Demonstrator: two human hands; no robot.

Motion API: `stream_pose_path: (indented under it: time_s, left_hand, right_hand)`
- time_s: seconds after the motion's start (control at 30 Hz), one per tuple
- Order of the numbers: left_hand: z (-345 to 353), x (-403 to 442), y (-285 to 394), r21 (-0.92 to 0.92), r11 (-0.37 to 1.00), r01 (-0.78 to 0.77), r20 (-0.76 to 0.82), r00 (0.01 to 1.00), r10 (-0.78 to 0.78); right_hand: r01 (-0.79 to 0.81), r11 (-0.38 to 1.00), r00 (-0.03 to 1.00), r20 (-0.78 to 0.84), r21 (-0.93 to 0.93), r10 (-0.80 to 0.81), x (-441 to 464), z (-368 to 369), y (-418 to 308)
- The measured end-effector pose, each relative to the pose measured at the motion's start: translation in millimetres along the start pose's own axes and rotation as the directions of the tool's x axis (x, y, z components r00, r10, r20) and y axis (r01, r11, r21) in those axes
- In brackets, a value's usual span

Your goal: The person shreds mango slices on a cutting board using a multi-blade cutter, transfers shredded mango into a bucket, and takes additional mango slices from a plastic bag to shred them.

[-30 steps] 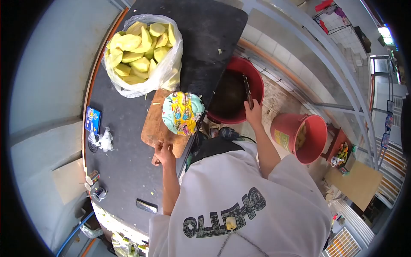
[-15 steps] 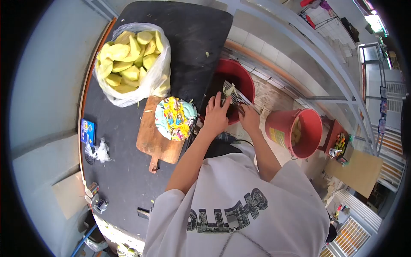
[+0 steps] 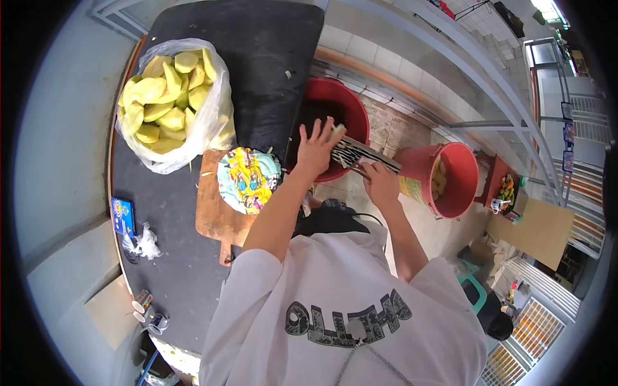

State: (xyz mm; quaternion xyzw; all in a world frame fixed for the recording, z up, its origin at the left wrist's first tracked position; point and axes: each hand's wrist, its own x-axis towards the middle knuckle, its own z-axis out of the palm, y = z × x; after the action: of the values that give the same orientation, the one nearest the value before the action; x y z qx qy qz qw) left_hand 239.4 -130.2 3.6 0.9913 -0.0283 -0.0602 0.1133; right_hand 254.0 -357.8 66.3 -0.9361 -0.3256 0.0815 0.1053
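Observation:
My right hand (image 3: 380,183) is closed on the near end of a metal grater (image 3: 354,153), a long striped slotted plate held tilted over the red bucket (image 3: 362,109). My left hand (image 3: 314,153) is at the grater's far end, fingers spread out above the bucket. A small pale piece (image 3: 337,132) shows beside its fingertips, at the grater's end; whether the hand touches it I cannot tell. The bucket's inside looks dark, and its near part is hidden by my hands.
On the black table (image 3: 270,45) at left stand a plastic bag (image 3: 222,109) of peeled yellow-green pieces (image 3: 170,119) and a wooden cutting board (image 3: 212,222) carrying a colourful patterned cloth (image 3: 248,180). A second red bucket (image 3: 460,186), with pale pieces inside, is at right.
My left hand has drawn slightly away from the grater, its fingers spreading wider. More of the grater's striped face shows. The whole view has shifted a little.

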Motion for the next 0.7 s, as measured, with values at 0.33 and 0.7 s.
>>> stream_pose_path:
  time_s: [0.33,0.7]
  left_hand:
    - [-14,-37,23,-0.170,0.969,-0.178,-0.016,0.984,0.178]
    - [4,-13,-9,-0.418,0.875,0.242,-0.167,0.927,-0.336]
  right_hand:
    - [-0.162,0.985,0.986,0.036,0.051,0.161,3,-8,3]
    - [-0.307,0.939,0.951,0.015,0.155,0.309,-5,-29,2]
